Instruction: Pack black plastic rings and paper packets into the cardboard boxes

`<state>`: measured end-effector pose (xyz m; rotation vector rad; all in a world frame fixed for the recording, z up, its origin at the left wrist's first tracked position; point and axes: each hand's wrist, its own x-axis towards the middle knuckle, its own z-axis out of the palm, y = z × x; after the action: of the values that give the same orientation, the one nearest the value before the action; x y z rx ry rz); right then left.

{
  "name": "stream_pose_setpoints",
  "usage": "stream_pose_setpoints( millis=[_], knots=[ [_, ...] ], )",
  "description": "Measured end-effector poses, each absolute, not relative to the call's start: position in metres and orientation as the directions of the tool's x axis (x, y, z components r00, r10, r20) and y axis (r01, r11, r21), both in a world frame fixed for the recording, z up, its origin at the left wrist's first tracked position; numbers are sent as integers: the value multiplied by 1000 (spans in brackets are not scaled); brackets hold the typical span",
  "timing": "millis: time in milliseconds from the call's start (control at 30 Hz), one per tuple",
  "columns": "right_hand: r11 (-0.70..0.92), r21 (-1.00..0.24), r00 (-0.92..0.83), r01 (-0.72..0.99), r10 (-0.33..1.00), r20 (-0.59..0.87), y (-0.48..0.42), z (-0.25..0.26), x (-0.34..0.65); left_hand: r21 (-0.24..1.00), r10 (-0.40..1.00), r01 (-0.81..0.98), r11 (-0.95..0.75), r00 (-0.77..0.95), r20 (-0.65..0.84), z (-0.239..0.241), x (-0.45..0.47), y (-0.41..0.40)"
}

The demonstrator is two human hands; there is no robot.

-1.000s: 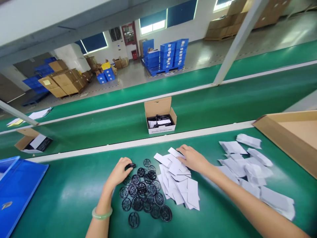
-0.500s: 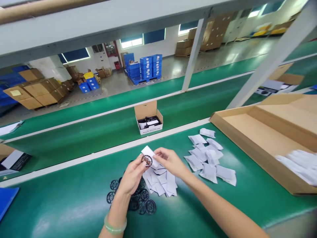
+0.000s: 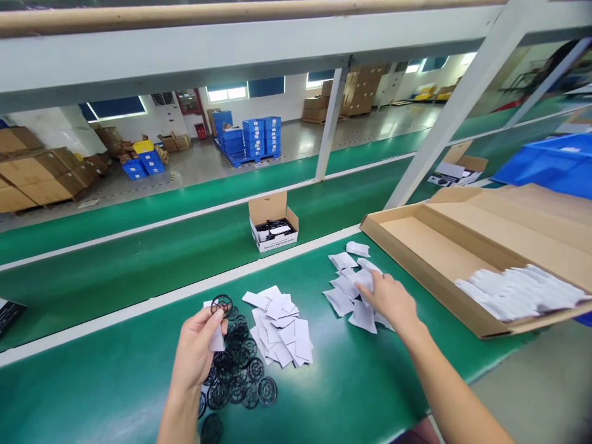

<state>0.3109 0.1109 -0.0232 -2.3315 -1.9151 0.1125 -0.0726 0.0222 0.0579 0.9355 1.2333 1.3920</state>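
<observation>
If its pinch slackens, the left hand (image 3: 192,350), at left, could drop its black plastic wheel (image 3: 222,298) and white paper card (image 3: 217,342); the right hand (image 3: 392,301), grip unclear, may drag overlapping white pillow-shaped pouches (image 3: 345,285).

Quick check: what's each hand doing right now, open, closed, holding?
Left hand: closed, holding a black spoked disc and white card.
Right hand: at a white packet; grip cannot be told.
</observation>
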Motion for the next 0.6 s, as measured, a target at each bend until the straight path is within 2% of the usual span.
stream_pose_setpoints(
  millis=[133,233,333,400,467,533,600],
  knots=[
    [-257,-208,255,944,966,-36,110,-40,324,992,977,-123,8,-212,-34,58,-78,20],
    [-233,-394,262,889,965,21,108,-43,325,999,979,-35,2,-205,-10,55,-83,18],
    [-141,-641,252,754,964,84,104,-32,313,1000,979,-15,16,-202,-19,52,-85,19],
    [-24,-826,156,564,985,78,99,-22,295,999,978,-33,18,-205,-25,50,-85,22],
    [-11,-963,1,268,1000,-11,94,-18,269,1000,981,-29,7,-191,-13,49,-84,25],
    [-161,-987,-139,-23,978,-157,85,-20,242,1000,985,27,-13,-174,17,50,-82,25],
    [-324,-920,-208,-221,937,-281,76,-30,222,991,983,123,-55,-170,76,53,-79,21]
  ],
)
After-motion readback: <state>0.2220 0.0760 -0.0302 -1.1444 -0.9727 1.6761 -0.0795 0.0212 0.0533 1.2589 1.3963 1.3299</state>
